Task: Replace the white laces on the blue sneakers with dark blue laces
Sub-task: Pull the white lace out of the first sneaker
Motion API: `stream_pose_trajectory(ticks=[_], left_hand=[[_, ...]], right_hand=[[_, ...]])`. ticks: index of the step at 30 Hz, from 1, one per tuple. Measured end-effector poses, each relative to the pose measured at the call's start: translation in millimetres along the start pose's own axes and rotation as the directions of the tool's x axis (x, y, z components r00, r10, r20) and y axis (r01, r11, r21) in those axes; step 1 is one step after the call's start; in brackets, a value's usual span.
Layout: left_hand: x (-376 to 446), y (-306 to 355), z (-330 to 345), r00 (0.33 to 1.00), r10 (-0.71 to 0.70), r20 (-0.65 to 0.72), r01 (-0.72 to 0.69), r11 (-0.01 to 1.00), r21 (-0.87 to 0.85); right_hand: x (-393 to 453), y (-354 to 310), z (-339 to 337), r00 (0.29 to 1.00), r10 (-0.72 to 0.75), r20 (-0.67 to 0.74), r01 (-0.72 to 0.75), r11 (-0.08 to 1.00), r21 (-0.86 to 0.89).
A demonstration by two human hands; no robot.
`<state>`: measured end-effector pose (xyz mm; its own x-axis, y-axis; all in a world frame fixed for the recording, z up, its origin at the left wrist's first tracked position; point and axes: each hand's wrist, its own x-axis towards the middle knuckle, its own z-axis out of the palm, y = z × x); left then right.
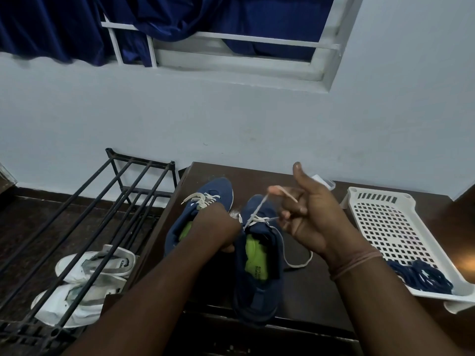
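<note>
Two blue sneakers with green insoles stand side by side on a dark wooden table (308, 299). The left sneaker (205, 199) still carries a tied white lace. My left hand (218, 227) grips the right sneaker (259, 278) at its collar. My right hand (308, 214) is raised above that shoe and pinches its white lace (259, 209), pulled taut up out of the eyelets; a slack loop of the lace lies on the table to the right. A bundle of dark blue laces (421, 277) lies in a white perforated tray (385, 219) at the right.
A black metal shoe rack (102, 214) stands left of the table with a pair of white sneakers (84, 283) under its bars. A pale wall rises directly behind the table. A small white lid-like item (325, 182) sits behind my right hand.
</note>
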<state>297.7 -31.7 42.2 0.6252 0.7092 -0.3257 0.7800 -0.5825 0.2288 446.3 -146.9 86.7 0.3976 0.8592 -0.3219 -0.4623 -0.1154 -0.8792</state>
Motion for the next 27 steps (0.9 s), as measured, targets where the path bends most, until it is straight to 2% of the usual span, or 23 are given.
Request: stream_pose_trajectory(ticks=[1,3,5,7,8,11,13,15,19,22,23,25,27], left_hand=[[1.8,0.5,1.1,1.000,0.002,-0.009,-0.002,1.000,0.003],[0.8,0.3,0.8,1.000,0.025,0.005,-0.025,0.999,0.030],[-2.6,0.1,0.5,1.000,0.029,0.009,-0.030,0.997,0.065],[-7.2,1.8,-2.3,1.000,0.020,0.019,-0.021,0.998,0.054],[-9.1,3.9,-2.2,0.999,0.025,0.027,-0.027,0.998,0.050],[-8.5,6.4,2.2,0.999,-0.022,-0.044,0.013,0.978,-0.207],[-8.5,6.3,5.6,0.993,-0.028,-0.112,-0.006,0.957,-0.289],[-8.8,5.6,8.6,0.993,-0.018,-0.120,-0.027,0.933,-0.359],[-5.5,2.9,11.5,0.990,0.006,-0.143,-0.062,0.917,-0.393],[-2.7,3.0,17.0,0.982,0.061,-0.181,-0.118,0.941,-0.318],[-2.1,3.5,19.2,0.977,0.080,-0.200,-0.139,0.944,-0.300],[-2.5,7.0,22.5,0.967,0.129,-0.222,-0.184,0.950,-0.254],[-2.7,11.3,26.2,0.950,0.196,-0.241,-0.245,0.951,-0.191]], right_hand=[[0.2,1.7,2.3,1.000,0.007,0.025,-0.006,1.000,-0.030],[0.3,1.1,10.6,0.993,-0.101,0.066,0.102,0.995,-0.020],[-0.1,-3.9,16.1,0.975,-0.218,0.049,0.211,0.971,0.114],[-1.1,-9.7,13.2,0.962,-0.271,0.031,0.255,0.934,0.249],[-2.3,-11.1,10.6,0.960,-0.276,0.038,0.254,0.922,0.293],[-7.3,-12.0,6.0,0.959,-0.262,0.111,0.225,0.937,0.269],[-9.1,-11.3,8.1,0.944,-0.308,0.120,0.281,0.939,0.201],[-10.2,-11.8,13.0,0.921,-0.363,0.140,0.332,0.922,0.199],[-14.9,-14.7,16.7,0.899,-0.415,0.140,0.369,0.889,0.270],[-24.8,-28.4,16.0,0.859,-0.483,0.171,0.354,0.801,0.483],[-26.2,-33.4,15.1,0.848,-0.499,0.181,0.356,0.787,0.503],[-23.8,-35.3,13.3,0.862,-0.481,0.160,0.397,0.837,0.377],[-17.9,-24.3,12.5,0.902,-0.417,0.112,0.407,0.908,0.102]])
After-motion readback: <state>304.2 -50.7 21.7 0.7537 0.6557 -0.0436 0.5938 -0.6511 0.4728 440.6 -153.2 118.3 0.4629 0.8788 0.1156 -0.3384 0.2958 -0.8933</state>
